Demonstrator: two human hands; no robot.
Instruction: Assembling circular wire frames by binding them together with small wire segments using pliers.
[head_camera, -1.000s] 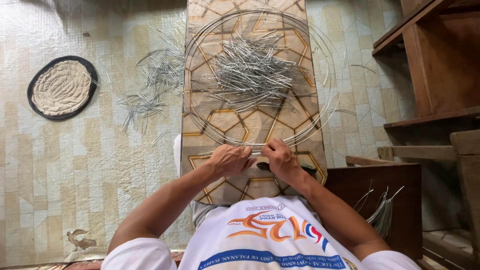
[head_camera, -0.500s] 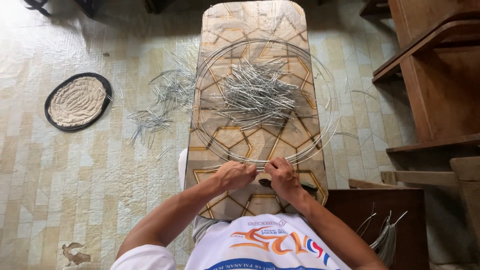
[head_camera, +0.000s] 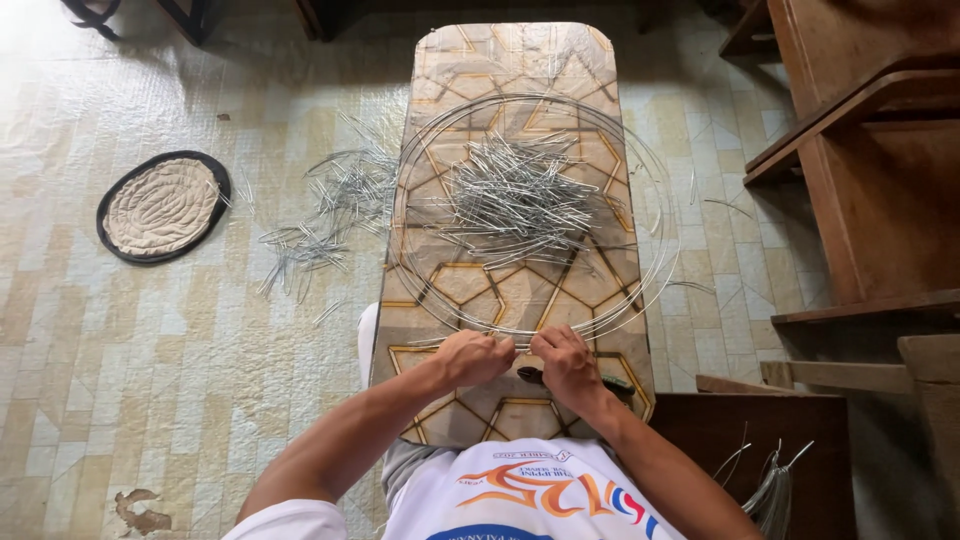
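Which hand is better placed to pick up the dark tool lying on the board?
Probably the right hand. The dark tool lies right beside it on the board. The left hand sits farther away, on the other side, and both hands pinch the wire hoop.

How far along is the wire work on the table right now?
Done: a heap of short cut silver wire pieces lies on the patterned table, with more scattered on the floor. In hand: left hand and right hand work the near edge of the large wire coil. Left: most of the coil remains uncut.
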